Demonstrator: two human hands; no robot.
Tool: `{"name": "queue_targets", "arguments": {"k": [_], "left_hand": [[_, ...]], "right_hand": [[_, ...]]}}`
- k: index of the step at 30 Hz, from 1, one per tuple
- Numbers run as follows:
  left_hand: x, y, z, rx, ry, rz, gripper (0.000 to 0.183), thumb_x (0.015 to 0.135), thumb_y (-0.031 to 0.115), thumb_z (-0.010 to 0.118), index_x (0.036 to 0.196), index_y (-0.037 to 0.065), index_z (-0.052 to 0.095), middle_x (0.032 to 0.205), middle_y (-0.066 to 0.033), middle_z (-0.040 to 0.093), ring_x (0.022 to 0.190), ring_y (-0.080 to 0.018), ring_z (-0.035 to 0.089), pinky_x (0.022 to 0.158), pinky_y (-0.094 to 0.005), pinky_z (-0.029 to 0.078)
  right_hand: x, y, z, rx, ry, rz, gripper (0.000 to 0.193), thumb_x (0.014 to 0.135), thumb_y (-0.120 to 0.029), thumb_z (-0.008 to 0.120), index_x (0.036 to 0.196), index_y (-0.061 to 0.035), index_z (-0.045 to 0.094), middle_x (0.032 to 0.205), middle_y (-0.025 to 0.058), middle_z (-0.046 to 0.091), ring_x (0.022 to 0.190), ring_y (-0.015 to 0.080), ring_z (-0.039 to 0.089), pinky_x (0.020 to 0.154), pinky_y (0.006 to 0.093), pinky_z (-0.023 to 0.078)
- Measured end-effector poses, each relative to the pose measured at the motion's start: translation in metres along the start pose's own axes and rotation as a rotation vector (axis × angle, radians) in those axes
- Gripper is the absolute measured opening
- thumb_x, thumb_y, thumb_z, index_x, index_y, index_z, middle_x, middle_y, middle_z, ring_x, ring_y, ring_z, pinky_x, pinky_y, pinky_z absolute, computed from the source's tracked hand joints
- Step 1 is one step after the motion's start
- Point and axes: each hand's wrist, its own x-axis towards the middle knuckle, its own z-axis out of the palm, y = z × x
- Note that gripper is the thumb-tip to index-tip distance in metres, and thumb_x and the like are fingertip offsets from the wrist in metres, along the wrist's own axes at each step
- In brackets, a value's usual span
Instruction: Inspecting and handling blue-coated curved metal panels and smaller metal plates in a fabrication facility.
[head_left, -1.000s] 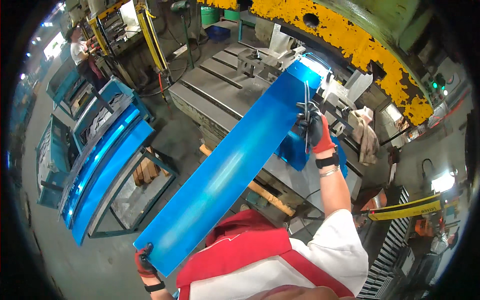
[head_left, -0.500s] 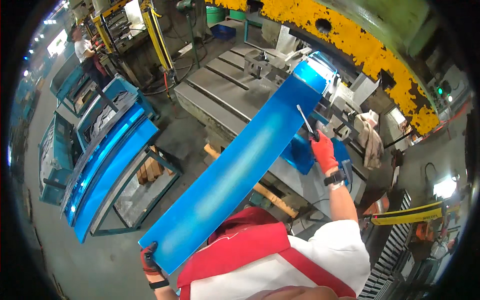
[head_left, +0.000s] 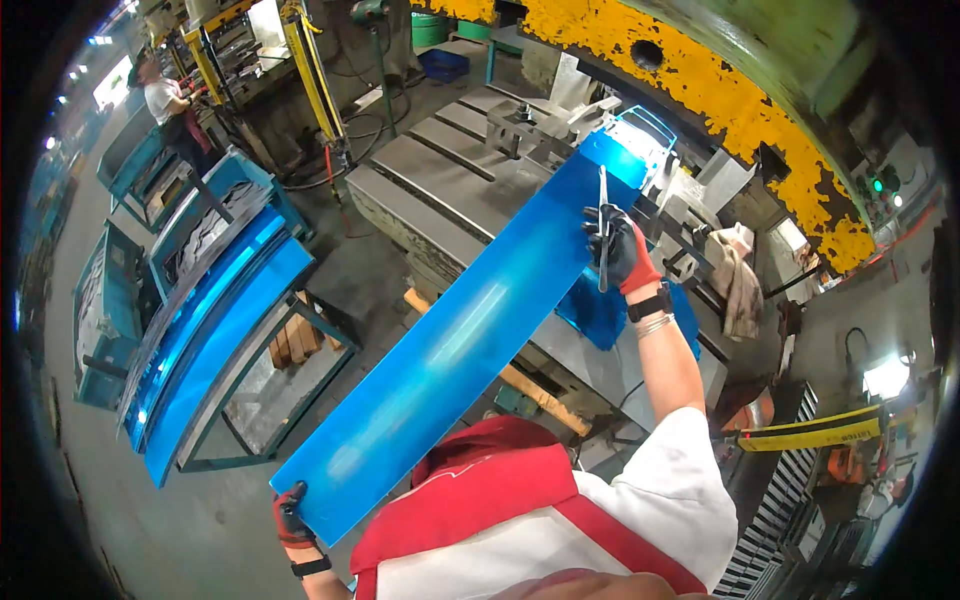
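Observation:
A long blue, shiny metal strip [head_left: 440,335] stretches diagonally from my left side up to the press. At its near left corner my left hand [head_left: 290,512], in a red and dark glove, is closed on the edge. The strip's far end lies at the bright metal die [head_left: 640,140] under the yellow press part. My right hand [head_left: 620,248], gloved alike, is over the strip's far right edge, with a slim silver hand tool [head_left: 603,190] held along the fingers. The tool's exact kind I cannot make out.
A slotted machine bed [head_left: 430,170] lies beneath the strip, under a chipped yellow press beam [head_left: 690,75]. Blue strips [head_left: 225,350] are stacked on a rack at left. Another blue piece [head_left: 595,310] lies below my right hand. A person [head_left: 170,105] stands far left.
My right hand has turned and moved up and left over the strip, its dark palm now showing. The tool has swung more upright. The strip's near end has shifted slightly left.

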Motion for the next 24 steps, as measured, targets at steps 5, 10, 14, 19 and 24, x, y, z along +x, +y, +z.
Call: {"name": "queue_targets", "arguments": {"k": [5, 10, 14, 19, 24], "left_hand": [[0.0, -0.006, -0.007, -0.019, 0.026, -0.006, 0.024, 0.071, 0.012, 0.059, 0.093, 0.002, 0.055, 0.083, -0.0084, 0.058, 0.073, -0.0202, 0.057, 0.064, -0.0316, 0.048], [0.007, -0.013, -0.008, -0.09, -0.012, -0.06, 0.023, 0.073, 0.014, 0.057, 0.092, 0.0, 0.056, 0.084, -0.0086, 0.059, 0.074, -0.0196, 0.057, 0.067, -0.0308, 0.048], [0.005, -0.009, 0.013, -0.257, 0.051, -0.081, 0.021, 0.075, 0.013, 0.056, 0.09, -0.001, 0.057, 0.083, -0.008, 0.059, 0.073, -0.0175, 0.056, 0.068, -0.029, 0.046], [0.016, -0.013, 0.028, -0.017, -0.066, -0.011, 0.02, 0.079, 0.017, 0.056, 0.09, 0.001, 0.058, 0.081, -0.0064, 0.059, 0.071, -0.0155, 0.055, 0.065, -0.0287, 0.046], [0.037, -0.016, 0.037, 0.045, -0.171, 0.123, 0.018, 0.08, 0.017, 0.056, 0.089, 0.002, 0.059, 0.077, -0.0022, 0.057, 0.069, -0.0125, 0.053, 0.065, -0.028, 0.045]], "right_hand": [[0.017, -0.001, -0.004, 0.077, 0.082, -0.105, 0.035, 0.084, -0.033, 0.044, 0.099, -0.0024, 0.053, 0.075, 0.0069, 0.058, 0.052, 0.0086, 0.052, 0.046, 0.0195, 0.045], [0.023, 0.001, 0.001, -0.119, 0.292, -0.405, 0.026, 0.083, -0.022, 0.043, 0.089, -0.002, 0.058, 0.061, 0.0087, 0.056, 0.043, 0.013, 0.047, 0.039, 0.0248, 0.039], [-0.023, 0.013, 0.026, -0.15, 0.281, -0.432, 0.028, 0.082, -0.02, 0.043, 0.097, -0.0015, 0.057, 0.059, 0.0079, 0.055, 0.04, 0.0122, 0.045, 0.038, 0.0247, 0.038], [-0.128, 0.049, 0.049, -0.152, 0.468, -0.403, 0.025, 0.082, -0.021, 0.044, 0.098, -0.0053, 0.055, 0.055, -0.0021, 0.045, 0.04, 0.0061, 0.037, 0.037, 0.0196, 0.03], [-0.202, 0.103, 0.026, -0.093, 0.577, -0.228, 0.026, 0.08, -0.014, 0.041, 0.099, -0.0018, 0.054, 0.054, 0.0028, 0.048, 0.037, 0.0081, 0.039, 0.033, 0.0204, 0.032]]}}
